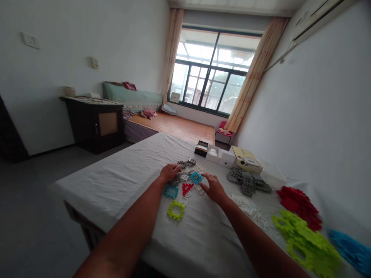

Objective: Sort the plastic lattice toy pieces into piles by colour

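Observation:
My left hand (169,173) is at the left side of a small mixed group of plastic interlocking pieces, its fingers bent together beside the grey pieces (188,163). Whatever lies under those fingertips is hidden. On the other side, my right hand (213,187) has thumb and fingers apart, close to the right edge of a blue square piece (196,177); contact is unclear. Between the hands lie a red triangular piece (187,189) and a small white window-like piece (184,177). Nearer me are a teal square piece (171,191) and a lime-green square frame (175,210).
On the cloth-covered table (127,173), right of my right arm, are piles of white pieces (247,208), grey pieces (247,181), red pieces (300,206), lime-green pieces (313,243) and blue pieces (350,247). Small boxes (227,157) and a yellow box (246,158) line the far edge.

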Motion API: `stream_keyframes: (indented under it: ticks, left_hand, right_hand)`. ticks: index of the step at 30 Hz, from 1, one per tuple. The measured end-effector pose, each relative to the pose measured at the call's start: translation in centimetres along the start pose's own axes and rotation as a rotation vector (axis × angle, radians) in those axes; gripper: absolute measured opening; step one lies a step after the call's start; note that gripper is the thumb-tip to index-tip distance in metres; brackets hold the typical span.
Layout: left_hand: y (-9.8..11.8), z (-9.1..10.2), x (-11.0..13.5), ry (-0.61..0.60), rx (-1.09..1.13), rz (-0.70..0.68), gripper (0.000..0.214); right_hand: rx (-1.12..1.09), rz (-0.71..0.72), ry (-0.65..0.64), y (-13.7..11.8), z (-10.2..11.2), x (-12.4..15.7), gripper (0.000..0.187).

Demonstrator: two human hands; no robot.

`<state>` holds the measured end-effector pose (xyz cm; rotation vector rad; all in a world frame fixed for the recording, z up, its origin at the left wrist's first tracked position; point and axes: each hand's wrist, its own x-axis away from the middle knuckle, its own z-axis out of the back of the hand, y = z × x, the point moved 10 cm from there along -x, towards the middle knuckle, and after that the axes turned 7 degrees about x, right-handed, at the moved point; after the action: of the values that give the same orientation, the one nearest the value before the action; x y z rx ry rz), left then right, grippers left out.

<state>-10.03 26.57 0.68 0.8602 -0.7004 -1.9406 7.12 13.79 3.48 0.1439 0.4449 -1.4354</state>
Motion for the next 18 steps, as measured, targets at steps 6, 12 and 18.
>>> stream_keyframes:
  ticks: [6,12,18]
  left_hand:
    - [-0.2,-0.2,-0.1,-0.008,0.035,-0.002,0.051]
    - [-0.1,0.0,0.1,-0.007,0.049,0.016,0.051]
    - [0.3,0.2,0.2,-0.004,-0.002,0.025,0.051]
  right_hand:
    - [-0.040,-0.058,-0.019,-0.4,-1.9,-1.7,0.038]
    - [-0.294,-0.021,-0.045,0.4,2.5,4.0,0.035]
    - [-0.127,-0.228,0.151,13.8,11.2,16.1,0.041]
